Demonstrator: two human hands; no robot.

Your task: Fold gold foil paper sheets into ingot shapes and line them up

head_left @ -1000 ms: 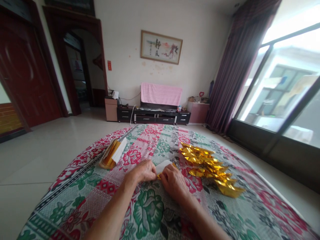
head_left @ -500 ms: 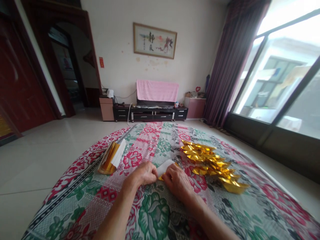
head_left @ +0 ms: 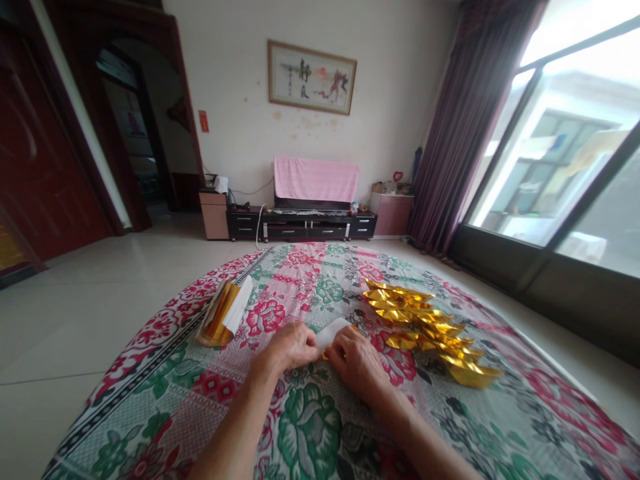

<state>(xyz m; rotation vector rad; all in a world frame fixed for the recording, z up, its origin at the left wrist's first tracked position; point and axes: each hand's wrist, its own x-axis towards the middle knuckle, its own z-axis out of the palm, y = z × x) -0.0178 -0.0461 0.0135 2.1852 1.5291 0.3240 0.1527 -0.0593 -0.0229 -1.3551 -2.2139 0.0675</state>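
Observation:
My left hand (head_left: 290, 347) and my right hand (head_left: 357, 363) meet over a floral cloth (head_left: 310, 427), both pinched on one small sheet of foil paper (head_left: 331, 333). The sheet shows its white back, with a sliver of gold at its lower edge between my fingers. It rests low against the cloth. To the right lies a row of several folded gold paper ingots (head_left: 430, 330). To the left sits a stack of unfolded gold foil sheets (head_left: 225, 312), white backs showing along its right side.
The floral cloth is spread on a pale tiled floor (head_left: 75, 313). A low dark TV cabinet (head_left: 310, 227) with a pink cover stands at the far wall. Large windows and a purple curtain (head_left: 460, 133) fill the right; dark doors stand at left.
Both hands stay pinched on the same sheet with only slight finger shifts. The camera view has tilted a little, so the scene sits slightly differently in the frame.

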